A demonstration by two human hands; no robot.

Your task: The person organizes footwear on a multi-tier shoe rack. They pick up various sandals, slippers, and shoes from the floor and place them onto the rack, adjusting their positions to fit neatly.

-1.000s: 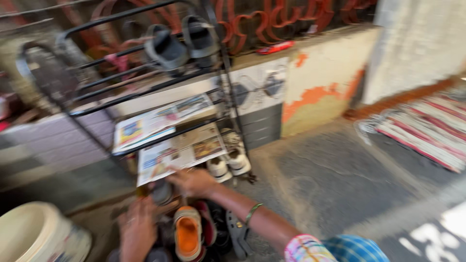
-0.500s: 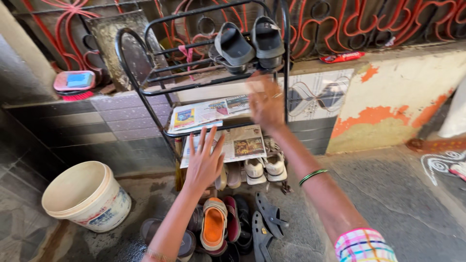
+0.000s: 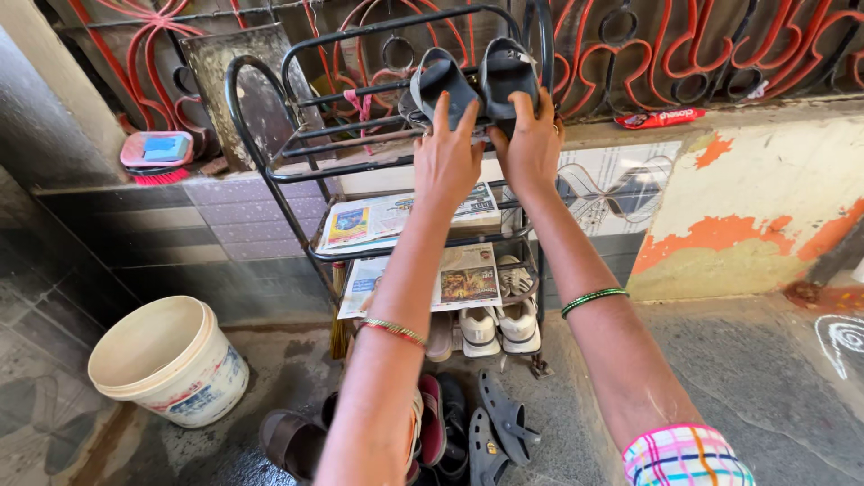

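Note:
A black metal shoe rack [image 3: 270,171] stands against the wall. Two dark grey sandals sit upright on its top shelf. My left hand [image 3: 447,153] grips the left sandal [image 3: 441,81]. My right hand [image 3: 529,144] grips the right sandal [image 3: 509,72]. Both arms reach up and forward from below. Newspaper sheets [image 3: 364,220] lie on the two middle shelves. White sneakers [image 3: 499,328] rest on the lowest shelf.
Several sandals and slippers [image 3: 468,427] lie on the wet floor under my arms. A cream bucket [image 3: 166,364] stands at the lower left. A pink scrubbing brush [image 3: 157,153] and a red tube [image 3: 661,117] lie on the ledge below a red grille.
Both hands rose from the shoes on the floor to the top shelf and closed on the two dark sandals. The camera tilted up and moved closer.

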